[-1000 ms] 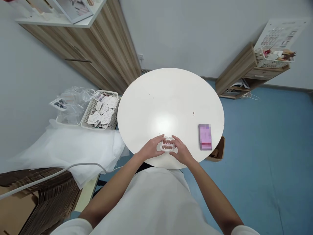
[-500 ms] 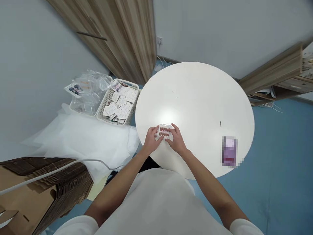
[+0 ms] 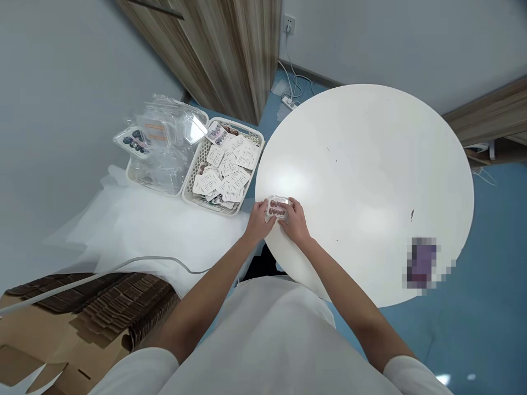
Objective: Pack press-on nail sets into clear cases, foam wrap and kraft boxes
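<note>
Between my hands is a small clear plastic case (image 3: 277, 208) with two rows of reddish-brown, nail-shaped pieces, apparently press-on nails. My left hand (image 3: 258, 220) grips its left side, thumb at the lower edge. On the right side my right hand (image 3: 295, 222) is closed on it too, fingers over the upper corner and thumb below. The case is held at the near left edge of the round white table (image 3: 370, 164). Whether its lid is fully closed I cannot make out.
Left of the table stands a white basket (image 3: 187, 200) of printed cards and nail sets. Beside it, another basket (image 3: 134, 178) holds clear plastic packaging. White sheeting (image 3: 164, 236), a grey cable (image 3: 160, 258) and folded cardboard (image 3: 53, 340) lie nearer. A pixelated purple object (image 3: 422, 263) rests at right.
My view has turned left, so the table and baskets appear farther right. Both hands keep their hold on the case.
</note>
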Tool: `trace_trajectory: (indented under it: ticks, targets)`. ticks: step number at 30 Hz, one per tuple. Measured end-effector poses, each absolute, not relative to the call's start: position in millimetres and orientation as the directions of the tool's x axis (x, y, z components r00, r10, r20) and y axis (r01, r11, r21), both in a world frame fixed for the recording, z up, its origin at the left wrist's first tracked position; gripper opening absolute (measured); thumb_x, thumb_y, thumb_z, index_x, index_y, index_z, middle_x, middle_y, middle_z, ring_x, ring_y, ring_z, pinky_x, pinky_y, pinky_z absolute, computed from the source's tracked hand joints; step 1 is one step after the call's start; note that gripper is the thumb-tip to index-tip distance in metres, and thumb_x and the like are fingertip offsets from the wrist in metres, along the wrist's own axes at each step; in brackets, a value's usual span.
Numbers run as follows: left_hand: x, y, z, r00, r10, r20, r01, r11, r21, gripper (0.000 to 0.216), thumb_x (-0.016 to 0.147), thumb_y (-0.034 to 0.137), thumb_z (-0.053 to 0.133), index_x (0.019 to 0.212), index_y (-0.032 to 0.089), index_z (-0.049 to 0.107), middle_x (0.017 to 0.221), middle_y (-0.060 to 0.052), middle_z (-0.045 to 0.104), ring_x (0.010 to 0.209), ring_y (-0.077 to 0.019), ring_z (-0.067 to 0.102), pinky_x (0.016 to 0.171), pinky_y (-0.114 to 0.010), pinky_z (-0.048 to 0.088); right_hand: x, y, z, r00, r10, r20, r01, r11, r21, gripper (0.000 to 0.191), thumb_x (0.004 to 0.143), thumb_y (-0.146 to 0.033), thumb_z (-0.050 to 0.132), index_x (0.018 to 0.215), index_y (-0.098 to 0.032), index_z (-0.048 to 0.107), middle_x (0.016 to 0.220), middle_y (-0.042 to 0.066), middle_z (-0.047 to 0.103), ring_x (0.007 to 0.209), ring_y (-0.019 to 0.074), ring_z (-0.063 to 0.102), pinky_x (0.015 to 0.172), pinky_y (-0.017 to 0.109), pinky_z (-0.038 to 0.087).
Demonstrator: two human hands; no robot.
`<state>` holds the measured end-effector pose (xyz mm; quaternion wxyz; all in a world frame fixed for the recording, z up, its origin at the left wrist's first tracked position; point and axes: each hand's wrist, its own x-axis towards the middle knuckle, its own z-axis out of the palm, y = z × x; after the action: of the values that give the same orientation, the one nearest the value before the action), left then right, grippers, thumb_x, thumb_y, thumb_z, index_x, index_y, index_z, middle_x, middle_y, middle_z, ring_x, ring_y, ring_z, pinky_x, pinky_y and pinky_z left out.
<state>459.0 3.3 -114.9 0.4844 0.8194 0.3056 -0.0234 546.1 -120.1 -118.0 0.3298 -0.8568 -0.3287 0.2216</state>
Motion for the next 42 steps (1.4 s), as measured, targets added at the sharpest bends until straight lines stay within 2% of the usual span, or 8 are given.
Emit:
trace_trajectory:
  ticks: [4, 7, 12, 18, 25, 29, 34, 42]
  targets:
    - [452.7, 0.5, -113.7, 0.798, 0.488, -0.352, 0.532, -0.297, 0.793, 0.06, 0.074, 0.029, 0.052, 0.13, 0.021, 0.03, 0.116, -0.01, 0.039, 0.101, -0.022, 0.046, 0.079, -0.036, 0.044, 537.0, -122.5, -105.7, 0.756, 0.611, -0.234, 0.293, -0.635, -0.715, 0.052, 0.07, -0.023, 0.055, 0.119, -0.024, 0.039, 0.126, 0.009, 0.034, 0.11, 0.0237, 0.042, 0.087, 0.04, 0.043]
    - [447.8, -0.3, -112.1, 0.789, 0.488, -0.373, 0.536, -0.251, 0.806, 0.058, 0.074, 0.025, 0.051, 0.128, 0.022, 0.032, 0.115, -0.01, 0.04, 0.098, -0.0207, 0.048, 0.077, -0.034, 0.045, 531.0, -123.0, -100.0, 0.751, 0.572, -0.329, 0.167, -0.647, -0.744, 0.052, 0.073, -0.025, 0.051, 0.122, -0.025, 0.035, 0.116, 0.008, 0.041, 0.091, 0.0198, 0.051, 0.075, 0.038, 0.049]
    - [448.5, 3.8, -113.5, 0.8, 0.474, -0.368, 0.517, -0.233, 0.824, 0.055, 0.073, 0.019, 0.048, 0.127, 0.022, 0.035, 0.114, -0.009, 0.042, 0.099, -0.0195, 0.048, 0.082, -0.034, 0.044, 530.0, -118.3, -101.4, 0.757, 0.545, -0.361, 0.083, -0.628, -0.774, 0.048, 0.072, -0.024, 0.05, 0.119, -0.024, 0.038, 0.111, 0.008, 0.043, 0.077, 0.0162, 0.052, 0.071, 0.037, 0.05]
    - [454.7, 9.5, -112.7, 0.808, 0.477, -0.344, 0.495, -0.236, 0.836, 0.057, 0.073, 0.019, 0.048, 0.128, 0.021, 0.034, 0.118, -0.009, 0.041, 0.105, -0.0207, 0.047, 0.088, -0.037, 0.042, 534.4, -109.7, -104.2, 0.765, 0.543, -0.346, 0.092, -0.624, -0.776, 0.052, 0.071, -0.023, 0.052, 0.121, -0.023, 0.037, 0.117, 0.009, 0.04, 0.081, 0.0165, 0.052, 0.075, 0.037, 0.049]
    - [456.7, 10.0, -114.2, 0.829, 0.472, -0.3, 0.459, -0.267, 0.847, 0.058, 0.074, 0.019, 0.047, 0.13, 0.021, 0.029, 0.13, -0.008, 0.036, 0.117, -0.0218, 0.039, 0.095, -0.039, 0.037, 535.0, -105.5, -111.3, 0.768, 0.566, -0.3, 0.127, -0.593, -0.795, 0.062, 0.07, -0.023, 0.054, 0.127, -0.022, 0.031, 0.131, 0.01, 0.032, 0.109, 0.0222, 0.043, 0.088, 0.04, 0.044]
    - [455.7, 8.3, -116.7, 0.828, 0.475, -0.297, 0.465, -0.287, 0.838, 0.06, 0.075, 0.019, 0.047, 0.131, 0.022, 0.027, 0.135, -0.008, 0.031, 0.122, -0.0237, 0.032, 0.097, -0.042, 0.034, 533.9, -107.6, -114.7, 0.753, 0.586, -0.301, 0.126, -0.576, -0.808, 0.063, 0.071, -0.025, 0.054, 0.129, -0.023, 0.029, 0.135, 0.01, 0.027, 0.116, 0.0243, 0.038, 0.091, 0.043, 0.041]
    - [451.6, 2.5, -115.6, 0.824, 0.5, -0.267, 0.455, -0.304, 0.837, 0.062, 0.075, 0.02, 0.047, 0.132, 0.021, 0.025, 0.136, -0.009, 0.029, 0.124, -0.0237, 0.03, 0.097, -0.042, 0.035, 531.4, -116.1, -114.3, 0.746, 0.602, -0.285, 0.14, -0.559, -0.817, 0.064, 0.071, -0.027, 0.055, 0.129, -0.023, 0.028, 0.137, 0.011, 0.022, 0.115, 0.0229, 0.04, 0.093, 0.042, 0.039]
    - [419.3, -28.6, -99.8, 0.756, 0.604, -0.251, 0.501, -0.289, 0.816, 0.051, 0.076, 0.026, 0.047, 0.126, 0.022, 0.035, 0.13, -0.009, 0.036, 0.119, -0.0238, 0.035, 0.092, -0.04, 0.039, 512.6, -161.1, -101.1, 0.692, 0.681, -0.24, 0.214, -0.511, -0.833, 0.053, 0.075, -0.027, 0.05, 0.125, -0.024, 0.032, 0.133, 0.011, 0.028, 0.106, 0.0205, 0.046, 0.089, 0.042, 0.042]
